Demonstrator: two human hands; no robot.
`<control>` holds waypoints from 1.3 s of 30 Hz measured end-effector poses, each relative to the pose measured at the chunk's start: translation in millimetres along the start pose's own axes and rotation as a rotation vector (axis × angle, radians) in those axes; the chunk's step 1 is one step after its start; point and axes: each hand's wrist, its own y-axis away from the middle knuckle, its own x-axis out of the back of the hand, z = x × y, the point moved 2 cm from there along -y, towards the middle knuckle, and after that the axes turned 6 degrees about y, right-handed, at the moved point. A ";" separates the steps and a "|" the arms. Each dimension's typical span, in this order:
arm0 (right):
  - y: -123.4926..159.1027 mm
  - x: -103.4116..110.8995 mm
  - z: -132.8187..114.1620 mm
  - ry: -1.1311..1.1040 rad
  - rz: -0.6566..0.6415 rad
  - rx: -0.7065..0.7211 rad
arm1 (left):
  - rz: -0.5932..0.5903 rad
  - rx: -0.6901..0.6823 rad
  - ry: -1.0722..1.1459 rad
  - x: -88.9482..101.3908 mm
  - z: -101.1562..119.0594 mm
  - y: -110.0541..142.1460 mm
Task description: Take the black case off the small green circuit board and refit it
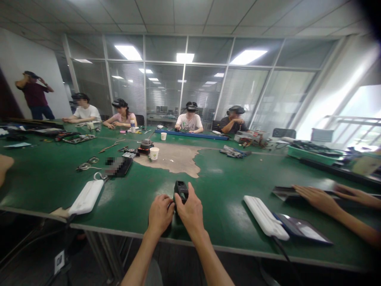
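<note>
Near the front edge of the green table point(226, 222), my right hand point(192, 208) grips a small black box-shaped device point(181, 186). Its thumb lies along the near side and the fingers along the right side. Slots or sockets show on the device's upper face; its exact kind I cannot make out. Close against its left side is my left hand point(160, 212), with curled fingers and the thumb and fingertips drawn together. What those fingers hold, if anything, is hidden. A dark shape shows partly beneath the left hand.
A white power bank-like block point(86, 196) lies left, another white block point(264, 216) right beside a dark pouch point(303, 228). A co-worker's hands point(318, 198) rest on a dark strip at right. Paper cup point(154, 153), glasses point(87, 163) and gloves point(233, 151) lie farther back. Several people sit opposite.
</note>
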 end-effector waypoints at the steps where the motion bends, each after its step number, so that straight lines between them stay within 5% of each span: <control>1: 0.6 -0.3 -1.8 0.009 -0.009 0.000 | -0.001 0.003 -0.001 0.0 0.1 0.1; 15: 29.8 -21.5 12.9 0.083 -0.037 0.035 | -0.053 0.013 -0.013 -2.6 -2.6 -1.7; 24: 46.1 -29.9 31.2 0.034 0.099 0.021 | -0.038 -0.016 -0.025 -2.1 -0.7 -0.8; 39: 52.2 -27.0 35.3 0.025 0.145 -0.002 | 0.006 0.034 -0.027 -5.9 -7.2 -2.3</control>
